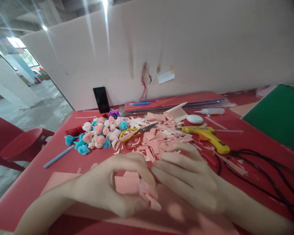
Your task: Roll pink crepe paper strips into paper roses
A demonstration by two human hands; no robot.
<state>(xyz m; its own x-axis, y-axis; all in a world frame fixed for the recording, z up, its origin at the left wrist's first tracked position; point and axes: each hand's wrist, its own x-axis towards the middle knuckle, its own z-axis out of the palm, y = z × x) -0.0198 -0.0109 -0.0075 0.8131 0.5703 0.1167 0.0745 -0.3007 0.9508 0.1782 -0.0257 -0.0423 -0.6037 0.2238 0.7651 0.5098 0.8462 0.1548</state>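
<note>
A pink paper rose [148, 195], only partly formed and crumpled at its petals, is pinched between the thumb and fingers of my left hand [117, 186]. Through the loop of that hand a flat piece of pink paper [127, 184] shows. My right hand [193, 179] is beside it, fingers curled together and their tips meeting the left fingers; its thumb and anything in its grasp are hidden. Beneath both hands lies a large pink paper sheet [107, 213]. Just beyond are scissors [137, 133] with yellow and orange handles, on pink paper scraps [156, 140].
Finished paper roses [99, 130] in several colours cluster at left, near a blue pen [58, 156]. A yellow glue gun [208, 133] with a black cord [264, 176] lies right. A phone [101, 99] leans on the board [198, 42]. A green mat [279, 114] is far right.
</note>
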